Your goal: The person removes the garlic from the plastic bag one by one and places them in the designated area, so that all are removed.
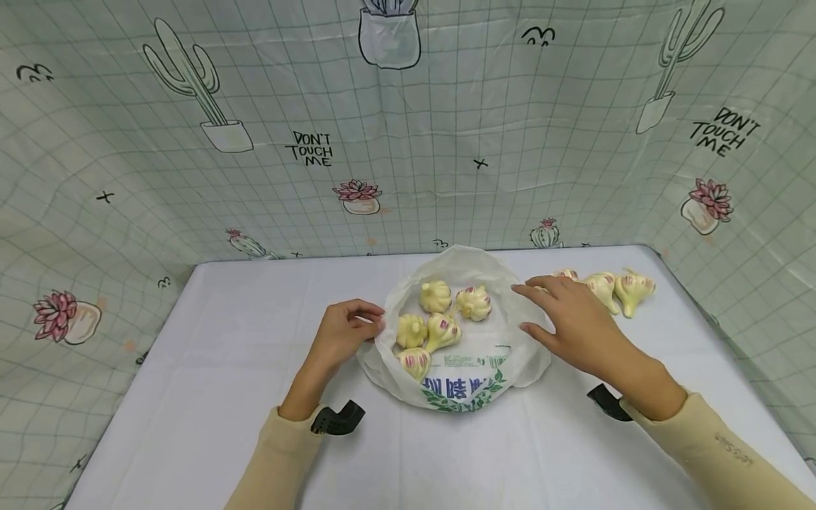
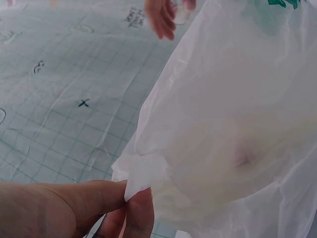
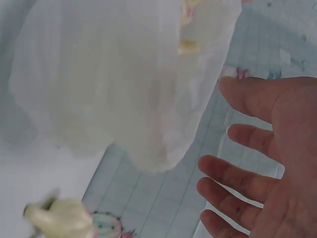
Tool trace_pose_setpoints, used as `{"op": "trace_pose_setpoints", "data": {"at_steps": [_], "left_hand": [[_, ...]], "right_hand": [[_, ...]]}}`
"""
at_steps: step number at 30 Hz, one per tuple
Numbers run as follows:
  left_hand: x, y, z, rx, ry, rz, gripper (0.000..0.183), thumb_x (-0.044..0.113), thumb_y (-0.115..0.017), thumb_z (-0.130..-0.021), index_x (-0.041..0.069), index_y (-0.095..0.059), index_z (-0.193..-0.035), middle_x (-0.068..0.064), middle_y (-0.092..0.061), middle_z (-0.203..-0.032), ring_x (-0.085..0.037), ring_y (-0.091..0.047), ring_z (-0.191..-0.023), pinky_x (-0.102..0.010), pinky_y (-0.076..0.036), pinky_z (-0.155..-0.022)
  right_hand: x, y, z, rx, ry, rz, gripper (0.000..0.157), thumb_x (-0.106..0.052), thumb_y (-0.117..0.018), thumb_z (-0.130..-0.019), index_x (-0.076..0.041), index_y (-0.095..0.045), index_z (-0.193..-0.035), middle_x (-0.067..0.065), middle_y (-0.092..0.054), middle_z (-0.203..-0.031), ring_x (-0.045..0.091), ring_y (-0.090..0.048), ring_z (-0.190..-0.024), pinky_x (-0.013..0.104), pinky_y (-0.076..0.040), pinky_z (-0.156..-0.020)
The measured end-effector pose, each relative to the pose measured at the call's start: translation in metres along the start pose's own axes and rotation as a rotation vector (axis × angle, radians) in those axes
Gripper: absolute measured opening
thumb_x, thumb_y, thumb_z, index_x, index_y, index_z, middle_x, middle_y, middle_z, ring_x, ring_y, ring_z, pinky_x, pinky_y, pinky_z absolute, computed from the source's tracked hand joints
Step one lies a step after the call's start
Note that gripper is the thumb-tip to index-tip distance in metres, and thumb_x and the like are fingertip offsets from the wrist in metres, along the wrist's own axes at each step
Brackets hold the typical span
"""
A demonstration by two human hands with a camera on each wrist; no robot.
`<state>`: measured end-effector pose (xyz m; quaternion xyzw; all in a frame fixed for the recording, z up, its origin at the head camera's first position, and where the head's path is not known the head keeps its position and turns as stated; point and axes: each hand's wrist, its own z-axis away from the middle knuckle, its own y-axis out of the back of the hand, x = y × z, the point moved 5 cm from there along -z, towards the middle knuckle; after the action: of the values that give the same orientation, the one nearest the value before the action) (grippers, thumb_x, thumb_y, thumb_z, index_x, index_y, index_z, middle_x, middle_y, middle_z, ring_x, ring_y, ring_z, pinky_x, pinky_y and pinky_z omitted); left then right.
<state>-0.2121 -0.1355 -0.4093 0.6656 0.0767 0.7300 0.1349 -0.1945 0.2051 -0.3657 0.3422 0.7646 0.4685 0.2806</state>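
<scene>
A white plastic bag (image 1: 529,347) with blue and green print stands with its mouth spread wide in the head view. Inside it lie several garlic bulbs (image 1: 443,331), pale with pinkish streaks. My left hand (image 1: 344,329) pinches the bag's left rim between thumb and fingers; the left wrist view shows the pinched plastic (image 2: 143,173) up close. My right hand (image 1: 574,322) hovers at the bag's right rim, fingers spread and holding nothing. In the right wrist view, a gap separates its fingers (image 3: 237,173) from the bag (image 3: 124,84).
More garlic bulbs (image 1: 634,289) lie on the white table (image 1: 255,340), just beyond my right hand and partly hidden by it. Behind the table hangs a checked cloth (image 1: 421,142) printed with cacti, which also surrounds the sides.
</scene>
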Motion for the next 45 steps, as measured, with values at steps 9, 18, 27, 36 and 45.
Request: {"op": "trace_pose_setpoints", "data": {"at_steps": [9,18,27,36,45], "left_hand": [[-0.002,-0.001,0.000,0.001,0.002,0.012,0.017,-0.007,-0.072,-0.095,-0.007,-0.074,-0.112,-0.015,-0.070,-0.102,-0.010,-0.066,-0.074,-0.022,-0.057,-0.071],[-0.003,-0.002,-0.001,0.001,0.007,0.010,0.017,-0.006,-0.073,-0.095,-0.006,-0.074,-0.112,-0.014,-0.070,-0.102,-0.010,-0.066,-0.075,-0.022,-0.058,-0.072],[-0.003,-0.003,0.000,0.001,0.000,0.013,0.016,-0.006,-0.073,-0.095,-0.007,-0.074,-0.112,-0.014,-0.070,-0.102,-0.010,-0.067,-0.076,-0.022,-0.058,-0.071],[-0.001,-0.004,0.000,-0.004,-0.008,0.024,0.017,-0.007,-0.073,-0.095,-0.008,-0.074,-0.112,-0.014,-0.070,-0.101,-0.010,-0.067,-0.075,-0.021,-0.057,-0.070],[0.000,-0.004,-0.001,-0.008,-0.017,0.021,0.017,-0.008,-0.072,-0.095,-0.008,-0.074,-0.111,-0.014,-0.070,-0.100,-0.009,-0.066,-0.073,-0.021,-0.057,-0.069]], "right_hand": [[-0.033,-0.019,-0.010,-0.066,0.040,-0.039,0.060,-0.022,-0.089,-0.088,-0.009,-0.065,-0.141,0.016,-0.065,-0.133,0.040,-0.063,-0.119,0.061,-0.051,-0.101],[-0.061,-0.041,-0.019,-0.104,0.095,-0.083,0.059,-0.027,-0.089,-0.088,-0.011,-0.065,-0.140,0.013,-0.064,-0.133,0.036,-0.062,-0.123,0.057,-0.050,-0.106],[-0.085,-0.064,-0.027,-0.150,0.153,-0.111,0.059,-0.029,-0.088,-0.089,-0.013,-0.065,-0.141,0.010,-0.064,-0.133,0.033,-0.061,-0.125,0.052,-0.050,-0.108],[-0.101,-0.075,-0.032,-0.168,0.196,-0.156,0.058,-0.030,-0.087,-0.090,-0.012,-0.064,-0.141,0.008,-0.065,-0.132,0.031,-0.061,-0.123,0.053,-0.049,-0.108],[-0.109,-0.085,-0.035,-0.210,0.220,-0.147,0.057,-0.031,-0.085,-0.092,-0.012,-0.065,-0.141,0.007,-0.065,-0.132,0.028,-0.062,-0.123,0.046,-0.054,-0.100]]}}
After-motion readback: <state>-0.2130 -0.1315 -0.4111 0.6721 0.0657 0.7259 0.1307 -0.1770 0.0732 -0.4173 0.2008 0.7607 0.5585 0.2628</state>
